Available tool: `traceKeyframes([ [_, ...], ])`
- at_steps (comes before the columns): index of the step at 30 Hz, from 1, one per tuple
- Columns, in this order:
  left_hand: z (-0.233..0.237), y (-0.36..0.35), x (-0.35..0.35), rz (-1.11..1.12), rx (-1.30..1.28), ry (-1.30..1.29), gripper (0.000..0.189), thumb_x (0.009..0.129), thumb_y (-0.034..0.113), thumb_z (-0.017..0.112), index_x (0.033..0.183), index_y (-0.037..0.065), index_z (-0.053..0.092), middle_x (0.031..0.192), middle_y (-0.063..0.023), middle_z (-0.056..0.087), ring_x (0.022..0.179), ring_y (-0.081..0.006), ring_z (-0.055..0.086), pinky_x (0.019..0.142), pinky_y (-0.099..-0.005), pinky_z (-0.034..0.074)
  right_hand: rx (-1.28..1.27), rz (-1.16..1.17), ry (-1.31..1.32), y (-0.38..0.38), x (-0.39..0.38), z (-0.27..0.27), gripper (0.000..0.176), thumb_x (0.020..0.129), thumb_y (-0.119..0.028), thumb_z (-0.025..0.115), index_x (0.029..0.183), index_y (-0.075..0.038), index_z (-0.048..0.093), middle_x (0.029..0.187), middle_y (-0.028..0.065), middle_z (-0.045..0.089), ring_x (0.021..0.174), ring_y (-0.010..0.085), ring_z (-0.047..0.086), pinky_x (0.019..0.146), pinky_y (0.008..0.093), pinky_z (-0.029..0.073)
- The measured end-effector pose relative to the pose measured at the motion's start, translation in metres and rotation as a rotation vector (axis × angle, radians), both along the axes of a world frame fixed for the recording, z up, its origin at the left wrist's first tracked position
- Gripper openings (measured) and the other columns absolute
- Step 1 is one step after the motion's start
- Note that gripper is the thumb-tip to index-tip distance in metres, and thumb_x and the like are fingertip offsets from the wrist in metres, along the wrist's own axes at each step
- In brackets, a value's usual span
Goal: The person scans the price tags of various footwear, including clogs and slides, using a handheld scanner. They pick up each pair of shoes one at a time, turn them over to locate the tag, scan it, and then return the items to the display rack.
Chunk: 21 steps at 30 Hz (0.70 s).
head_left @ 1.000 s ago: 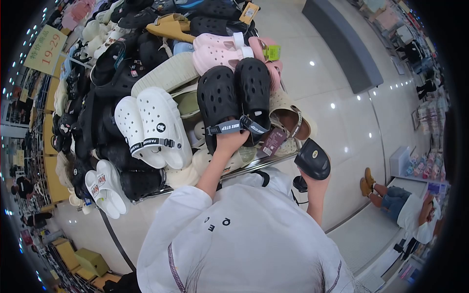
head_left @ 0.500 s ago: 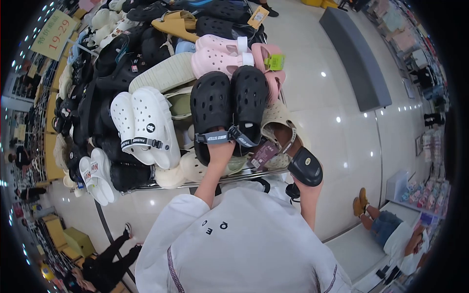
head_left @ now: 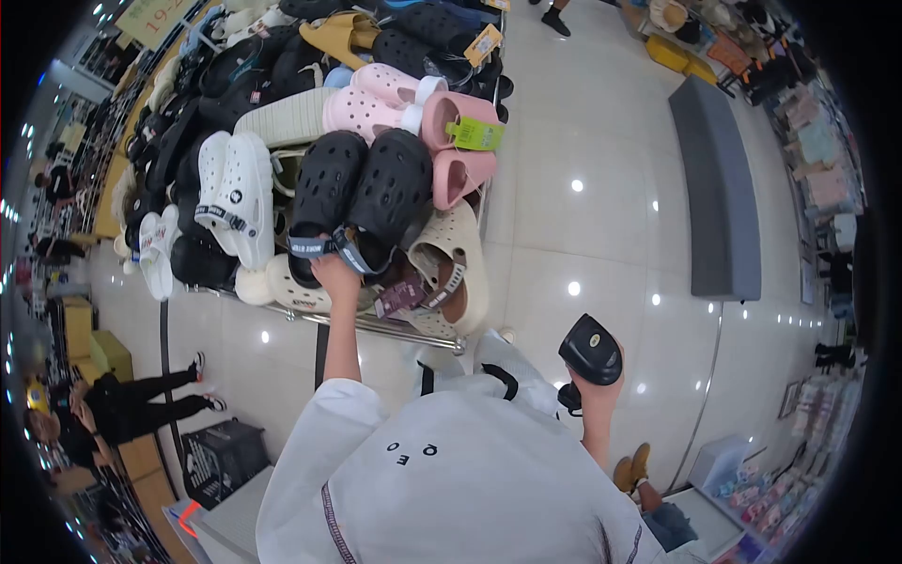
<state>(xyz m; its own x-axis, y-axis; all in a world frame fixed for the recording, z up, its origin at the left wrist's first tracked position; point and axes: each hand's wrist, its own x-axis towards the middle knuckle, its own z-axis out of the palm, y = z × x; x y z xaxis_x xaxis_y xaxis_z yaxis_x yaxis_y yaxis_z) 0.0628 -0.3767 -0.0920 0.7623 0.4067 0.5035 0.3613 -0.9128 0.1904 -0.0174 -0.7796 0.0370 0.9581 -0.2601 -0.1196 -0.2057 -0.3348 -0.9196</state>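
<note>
A pair of black clogs (head_left: 390, 183) with grey lettered heel straps lies on top of the shoe pile. My left hand (head_left: 338, 280) is closed at the heel straps, its fingertips partly hidden. Away from the pile, over the floor, my right hand (head_left: 601, 393) is wrapped round a black barcode scanner (head_left: 590, 350). Beside the black pair are white clogs (head_left: 252, 193), pink clogs (head_left: 366, 108) and pink slides (head_left: 460, 132) with a green tag. A cream clog (head_left: 449, 249) sits at the corner, near a dark purple tag (head_left: 402, 295).
A metal rail (head_left: 413, 331) edges the shoe display. To the right stands a long grey bench (head_left: 719, 188) on the tiled floor. A black basket (head_left: 225, 461) is at lower left, near a person in black (head_left: 122, 409). Another person's brown boots (head_left: 632, 467) show at lower right.
My view has turned right, so the display sits further left. My right hand with the scanner now appears clear of the cream clog; my left hand stays at the black clogs' straps.
</note>
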Motion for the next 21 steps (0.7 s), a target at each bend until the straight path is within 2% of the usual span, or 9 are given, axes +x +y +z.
traceKeyframes([
  [2, 0.001, -0.003, -0.003, 0.039, 0.065, 0.031, 0.041, 0.067, 0.017, 0.06, 0.101, -0.002, 0.047, 0.103, -0.0201, 0.047, 0.101, -0.0382, 0.041, 0.081, -0.046, 0.035, 0.02, 0.029, 0.012, -0.016, 0.006, 0.003, 0.063, 0.056, 0.002, 0.073, 0.112, -0.002, 0.045, 0.104, 0.0082, 0.052, 0.097, 0.0174, 0.052, 0.086, 0.0279, 0.04],
  [4, 0.016, -0.014, -0.006, 0.186, -0.096, 0.313, 0.043, 0.065, 0.013, 0.06, 0.103, -0.002, 0.046, 0.109, -0.0207, 0.044, 0.104, -0.0371, 0.039, 0.084, -0.0447, 0.034, 0.037, 0.054, 0.024, -0.03, 0.008, 0.003, 0.062, 0.056, 0.002, 0.073, 0.112, -0.002, 0.045, 0.104, 0.0082, 0.052, 0.097, 0.0174, 0.051, 0.086, 0.028, 0.04],
  [9, 0.019, -0.024, -0.011, 0.199, -0.074, 0.156, 0.043, 0.065, 0.004, 0.057, 0.105, -0.004, 0.045, 0.111, -0.0222, 0.042, 0.102, -0.0373, 0.039, 0.085, -0.0439, 0.035, -0.016, 0.103, -0.034, -0.045, 0.023, -0.002, 0.063, 0.056, 0.001, 0.073, 0.112, -0.002, 0.045, 0.104, 0.008, 0.052, 0.097, 0.0178, 0.052, 0.086, 0.0281, 0.04],
  [12, 0.007, -0.012, -0.016, 0.117, -0.086, 0.066, 0.045, 0.068, 0.002, 0.053, 0.111, -0.004, 0.042, 0.113, -0.0234, 0.04, 0.101, -0.0391, 0.04, 0.087, -0.0448, 0.034, -0.011, 0.12, -0.036, -0.05, 0.034, -0.003, 0.064, 0.055, 0.001, 0.072, 0.112, -0.003, 0.045, 0.103, 0.0081, 0.053, 0.096, 0.018, 0.052, 0.086, 0.0281, 0.04],
  [15, 0.008, -0.023, -0.02, 0.075, -0.079, -0.062, 0.042, 0.074, 0.001, 0.05, 0.114, -0.005, 0.039, 0.114, -0.0229, 0.041, 0.098, -0.0355, 0.044, 0.088, -0.0418, 0.035, 0.004, 0.152, -0.041, -0.059, 0.048, -0.004, 0.064, 0.055, 0.001, 0.072, 0.113, -0.003, 0.045, 0.103, 0.0083, 0.053, 0.096, 0.0182, 0.052, 0.086, 0.0281, 0.04],
  [17, 0.019, -0.05, -0.017, 0.367, -0.643, -0.615, 0.032, 0.08, 0.003, 0.047, 0.111, -0.004, 0.041, 0.108, -0.019, 0.043, 0.094, -0.0267, 0.047, 0.084, -0.0346, 0.037, 0.0, 0.177, -0.047, -0.065, 0.064, -0.004, 0.064, 0.055, 0.001, 0.072, 0.113, -0.003, 0.045, 0.103, 0.0083, 0.053, 0.096, 0.0183, 0.053, 0.085, 0.0281, 0.04],
  [18, 0.029, -0.065, -0.014, 0.375, -0.643, -0.62, 0.032, 0.08, 0.003, 0.047, 0.111, -0.004, 0.041, 0.108, -0.019, 0.043, 0.094, -0.0267, 0.047, 0.084, -0.0346, 0.037, -0.028, 0.183, -0.03, -0.067, 0.075, -0.001, 0.063, 0.055, 0.001, 0.072, 0.112, -0.003, 0.045, 0.103, 0.0084, 0.053, 0.096, 0.0182, 0.053, 0.085, 0.0281, 0.04],
  [20, 0.057, -0.095, -0.008, 0.47, -0.713, -0.793, 0.023, 0.085, 0.006, 0.045, 0.107, -0.002, 0.042, 0.101, -0.0126, 0.044, 0.09, -0.0182, 0.045, 0.081, -0.0285, 0.037, -0.063, 0.203, -0.011, -0.071, 0.097, -0.004, 0.063, 0.056, 0.001, 0.072, 0.112, -0.003, 0.045, 0.104, 0.0084, 0.053, 0.096, 0.0182, 0.053, 0.085, 0.028, 0.04],
  [21, 0.07, -0.11, 0.002, 0.486, -0.714, -0.797, 0.023, 0.085, 0.006, 0.045, 0.107, -0.002, 0.042, 0.101, -0.0126, 0.044, 0.09, -0.0182, 0.045, 0.081, -0.0285, 0.037, -0.04, 0.198, -0.003, -0.075, 0.111, -0.009, 0.063, 0.056, 0.001, 0.073, 0.112, -0.003, 0.045, 0.104, 0.0084, 0.053, 0.096, 0.0182, 0.053, 0.085, 0.028, 0.04],
])
